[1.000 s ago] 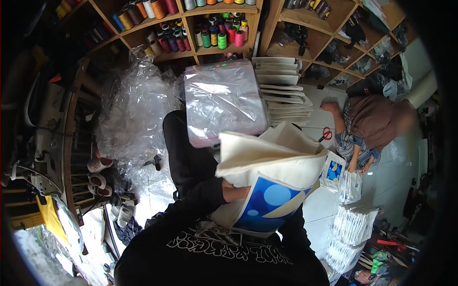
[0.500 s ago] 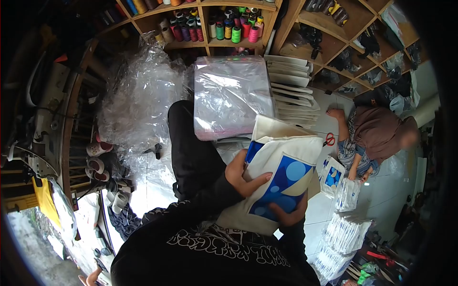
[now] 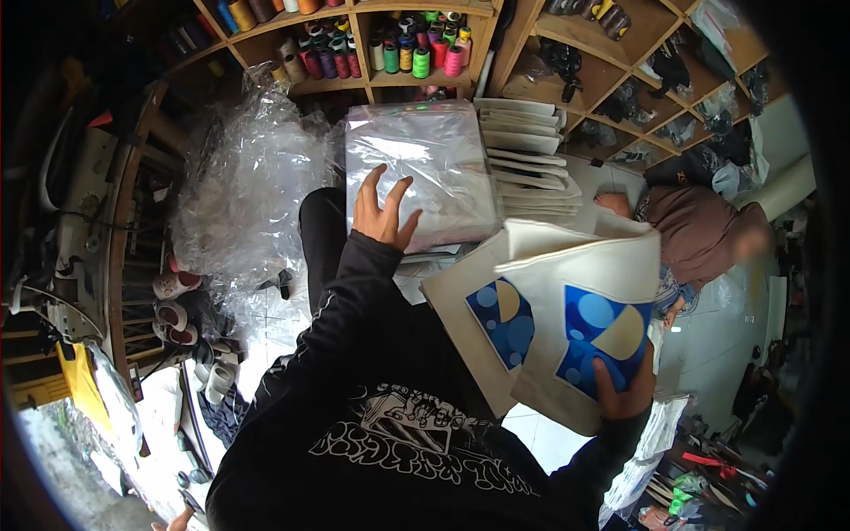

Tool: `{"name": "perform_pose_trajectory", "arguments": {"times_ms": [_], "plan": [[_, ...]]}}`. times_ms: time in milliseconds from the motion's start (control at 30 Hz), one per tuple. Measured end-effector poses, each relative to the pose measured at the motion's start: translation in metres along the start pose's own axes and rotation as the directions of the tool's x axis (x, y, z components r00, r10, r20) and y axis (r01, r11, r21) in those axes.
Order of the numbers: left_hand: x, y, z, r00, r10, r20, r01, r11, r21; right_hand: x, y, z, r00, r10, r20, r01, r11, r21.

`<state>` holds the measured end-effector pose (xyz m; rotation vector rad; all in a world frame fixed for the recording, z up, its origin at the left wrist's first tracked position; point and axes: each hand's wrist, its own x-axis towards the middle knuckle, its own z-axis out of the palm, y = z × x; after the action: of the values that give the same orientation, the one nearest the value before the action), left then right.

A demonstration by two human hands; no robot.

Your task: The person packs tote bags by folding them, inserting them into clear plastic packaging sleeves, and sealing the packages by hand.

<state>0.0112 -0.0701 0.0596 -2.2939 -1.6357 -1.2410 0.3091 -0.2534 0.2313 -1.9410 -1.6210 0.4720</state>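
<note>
My right hand [image 3: 627, 389] grips the lower right side of a cream fabric pouch [image 3: 611, 257] with a blue printed panel of circles, its thumb lying over the print. Partly behind it, a second cream pouch [image 3: 482, 279] with a similar panel lies tilted across my lap; whether my right hand also holds this one is unclear. Fingers spread, my left hand [image 3: 382, 212] is over the near left part of a stack of clear plastic sleeves [image 3: 434, 159]. I cannot tell if its fingertips touch the top sleeve.
Folded cream pouches [image 3: 531, 168] are piled right of the sleeves. Crumpled clear plastic [image 3: 252, 177] spreads on the left. Shelves of thread spools [image 3: 412, 57] stand at the back. Another person [image 3: 704, 226] sits on the floor at right, near packed goods [image 3: 651, 442].
My left hand has let go of the pouch and moved up and left to the plastic sleeves. My right hand has carried the pouch rightward, and a second pouch now shows behind it.
</note>
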Motion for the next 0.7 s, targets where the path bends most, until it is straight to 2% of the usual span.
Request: {"name": "perform_pose_trajectory", "arguments": {"times_ms": [67, 133, 167, 200, 267, 300, 367, 400, 467, 533, 600, 667, 700], "plan": [[0.005, -0.005, 0.011, 0.998, -0.011, -0.065, 0.008, 0.999, -0.045, 0.004, -0.006, -0.002, 0.992, 0.016, 0.122, -0.009, 0.998, -0.060], [0.010, -0.012, 0.014, 0.994, -0.109, 0.027, 0.110, 0.993, -0.046, 0.008, -0.002, 0.001, 0.972, -0.049, 0.228, 0.078, 0.989, -0.122], [0.015, -0.012, 0.014, 0.997, -0.067, -0.047, 0.065, 0.997, -0.031, 0.013, -0.006, 0.003, 0.953, -0.096, 0.287, 0.129, 0.987, -0.098], [0.019, -0.011, 0.011, 0.997, -0.062, -0.048, 0.060, 0.998, -0.031, 0.021, -0.010, 0.006, 0.929, -0.143, 0.342, 0.177, 0.982, -0.071], [0.025, -0.011, 0.005, 0.994, -0.104, 0.024, 0.106, 0.990, -0.097, 0.041, -0.002, 0.016, 0.854, -0.282, 0.438, 0.318, 0.948, -0.009], [0.027, -0.013, 0.007, 0.998, -0.064, -0.027, 0.060, 0.990, -0.126, 0.051, -0.001, 0.022, 0.812, -0.317, 0.490, 0.346, 0.938, 0.033], [0.031, -0.007, 0.000, 0.996, -0.089, -0.002, 0.088, 0.989, -0.119, 0.072, -0.008, 0.033, 0.718, -0.433, 0.545, 0.432, 0.891, 0.140], [0.033, -0.004, -0.004, 0.993, -0.115, 0.028, 0.118, 0.987, -0.113, 0.082, -0.012, 0.038, 0.717, -0.440, 0.541, 0.436, 0.888, 0.143], [0.037, 0.000, -0.010, 0.993, -0.113, 0.022, 0.115, 0.987, -0.108, 0.101, -0.015, 0.050, 0.589, -0.444, 0.675, 0.498, 0.857, 0.130], [0.040, 0.005, -0.019, 0.994, -0.113, 0.017, 0.114, 0.988, -0.104, 0.115, -0.014, 0.061, 0.563, -0.423, 0.710, 0.466, 0.872, 0.149], [0.045, 0.014, -0.032, 0.989, -0.142, 0.045, 0.145, 0.986, -0.088, 0.128, -0.009, 0.071, 0.510, -0.516, 0.688, 0.465, 0.839, 0.284], [0.047, 0.014, -0.036, 0.989, -0.143, 0.036, 0.145, 0.986, -0.081, 0.140, -0.004, 0.075, 0.498, -0.478, 0.724, 0.410, 0.865, 0.289], [0.048, 0.012, -0.037, 0.997, -0.074, 0.005, 0.074, 0.994, -0.079, 0.146, -0.001, 0.076, 0.500, -0.468, 0.729, 0.376, 0.875, 0.303]]}}
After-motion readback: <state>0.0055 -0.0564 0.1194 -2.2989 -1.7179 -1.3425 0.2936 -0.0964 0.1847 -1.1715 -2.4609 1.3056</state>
